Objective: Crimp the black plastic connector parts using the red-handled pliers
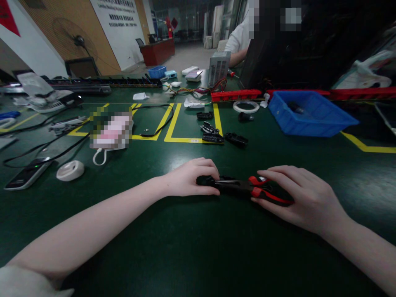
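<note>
Red-and-black pliers [244,185] — nose toward small black part [204,180]

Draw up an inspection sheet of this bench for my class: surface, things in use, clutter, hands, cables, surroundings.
Surface: dark green table with yellow tape lines.
Things in use: red-and-black pliers and a small black part; whether the pliers bite the part is unclear. Loose black pieces lie beyond.
Clutter: blue bin with something dark inside, white ring, handheld device with a green light.
Hands: left hand holds the black part; right hand holds the pliers by the handles.
Cables: black cable curving on the table's left half; coloured wires near a grey metal box.
Surroundings: another person's white sleeve opposite; a fan and red desk behind.
</note>
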The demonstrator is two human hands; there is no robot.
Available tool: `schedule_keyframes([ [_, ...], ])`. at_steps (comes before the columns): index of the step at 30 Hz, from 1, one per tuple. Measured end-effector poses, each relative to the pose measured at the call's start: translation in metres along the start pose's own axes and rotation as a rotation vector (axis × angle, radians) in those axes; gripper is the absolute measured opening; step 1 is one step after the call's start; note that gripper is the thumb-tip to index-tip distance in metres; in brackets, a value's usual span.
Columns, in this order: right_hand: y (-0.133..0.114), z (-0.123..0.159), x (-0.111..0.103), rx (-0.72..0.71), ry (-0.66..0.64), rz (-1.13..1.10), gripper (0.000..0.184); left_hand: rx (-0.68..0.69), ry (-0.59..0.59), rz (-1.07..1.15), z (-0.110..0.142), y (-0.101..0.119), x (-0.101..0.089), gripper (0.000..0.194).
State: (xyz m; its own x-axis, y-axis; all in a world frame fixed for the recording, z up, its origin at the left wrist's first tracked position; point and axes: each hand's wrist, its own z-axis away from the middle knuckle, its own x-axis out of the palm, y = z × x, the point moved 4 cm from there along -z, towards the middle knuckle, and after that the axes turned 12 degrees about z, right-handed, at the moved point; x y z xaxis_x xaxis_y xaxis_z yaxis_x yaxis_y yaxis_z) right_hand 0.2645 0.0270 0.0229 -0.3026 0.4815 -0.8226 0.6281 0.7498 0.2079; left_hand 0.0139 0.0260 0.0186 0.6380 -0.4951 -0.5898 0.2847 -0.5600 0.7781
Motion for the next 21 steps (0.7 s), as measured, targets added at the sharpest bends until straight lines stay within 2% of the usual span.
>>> schedule_keyframes([
  [15,0.0021,0.0009,0.0053,0.003,-0.071,-0.117,0.038,0.043,-0.015,-0.026,-0.0004,-0.0007,0.0019,0.02],
  [21,0.0005,0.0058,0.0089,0.052,-0.093,-0.144,0.039,0.042,-0.018,-0.016,-0.0006,-0.001,0.0015,0.019],
])
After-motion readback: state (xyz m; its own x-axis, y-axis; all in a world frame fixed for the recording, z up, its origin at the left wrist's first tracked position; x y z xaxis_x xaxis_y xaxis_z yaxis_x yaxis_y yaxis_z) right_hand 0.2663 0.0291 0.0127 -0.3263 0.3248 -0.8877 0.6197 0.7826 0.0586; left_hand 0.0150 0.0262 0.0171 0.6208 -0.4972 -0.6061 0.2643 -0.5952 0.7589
